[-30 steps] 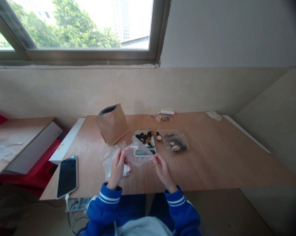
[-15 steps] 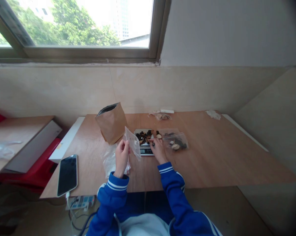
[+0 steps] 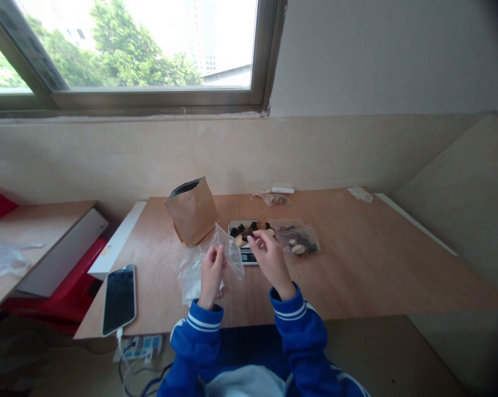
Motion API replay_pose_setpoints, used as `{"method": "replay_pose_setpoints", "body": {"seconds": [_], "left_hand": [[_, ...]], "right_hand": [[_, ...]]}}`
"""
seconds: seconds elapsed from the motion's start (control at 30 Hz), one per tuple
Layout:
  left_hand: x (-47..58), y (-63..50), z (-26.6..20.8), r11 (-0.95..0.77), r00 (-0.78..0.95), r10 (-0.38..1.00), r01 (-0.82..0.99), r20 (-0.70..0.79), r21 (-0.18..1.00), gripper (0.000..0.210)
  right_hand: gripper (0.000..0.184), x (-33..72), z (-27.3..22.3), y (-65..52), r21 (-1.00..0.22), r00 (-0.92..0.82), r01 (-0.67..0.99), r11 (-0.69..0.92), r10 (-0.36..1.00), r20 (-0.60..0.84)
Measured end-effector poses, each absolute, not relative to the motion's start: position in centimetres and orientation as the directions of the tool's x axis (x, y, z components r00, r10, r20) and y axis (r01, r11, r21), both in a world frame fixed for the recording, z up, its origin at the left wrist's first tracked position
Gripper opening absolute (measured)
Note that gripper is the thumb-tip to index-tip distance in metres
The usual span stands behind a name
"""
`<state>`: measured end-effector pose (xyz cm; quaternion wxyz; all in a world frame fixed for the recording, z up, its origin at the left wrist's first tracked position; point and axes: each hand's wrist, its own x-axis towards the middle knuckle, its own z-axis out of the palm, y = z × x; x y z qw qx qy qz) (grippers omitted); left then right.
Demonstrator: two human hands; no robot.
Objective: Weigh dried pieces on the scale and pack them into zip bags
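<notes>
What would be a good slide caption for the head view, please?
Left hand holding a clear bag, right hand at the dark pieces on a scale.

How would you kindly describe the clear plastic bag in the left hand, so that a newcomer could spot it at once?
Below the metal-framed window, find the brown paper pouch standing open on the brown wooden table. In front of it and slightly right, the left hand pinches the clear plastic bag. Unlike the other clear bags lying on the table, this one is held up.
</notes>
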<state>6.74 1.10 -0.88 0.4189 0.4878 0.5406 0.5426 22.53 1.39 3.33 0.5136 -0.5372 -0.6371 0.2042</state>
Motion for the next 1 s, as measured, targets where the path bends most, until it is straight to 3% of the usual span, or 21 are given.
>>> {"method": "replay_pose_setpoints", "body": {"seconds": [0.1,0.23,0.43,0.6,0.8,1.0], "left_hand": [[6.7,1.0,-0.9,-0.068,-0.160,0.985,0.024,0.071,0.997,0.041],[6.4,1.0,-1.2,-0.067,-0.173,0.983,-0.031,0.060,0.997,0.042],[6.2,0.7,-1.0,-0.055,-0.179,0.983,-0.067,0.042,0.996,0.040],[6.1,0.5,-0.8,-0.073,-0.174,0.983,-0.056,0.063,0.996,0.042],[6.4,0.6,-1.0,-0.066,-0.147,0.987,-0.051,0.058,0.997,0.044],[6.8,1.0,-1.0,-0.034,-0.107,0.994,-0.050,0.028,0.998,0.045]], "right_hand": [[0.028,21.8,3.6,1.5,-0.815,0.055,0.443,0.373,0.896,0.441],[0.031,22.2,-0.8,3.0,-0.822,0.134,0.463,0.331,0.891,0.434],[0.033,21.0,-6.5,4.9,-0.516,-0.109,0.792,0.327,0.907,0.407],[0.034,20.5,-6.9,5.6,-0.412,-0.177,0.844,0.344,0.903,0.391],[0.019,22.6,-6.4,6.2,-0.516,-0.152,0.770,0.375,0.894,0.422],[0.029,22.2,-0.7,3.6,-0.780,0.191,0.486,0.393,0.824,0.534]]}}
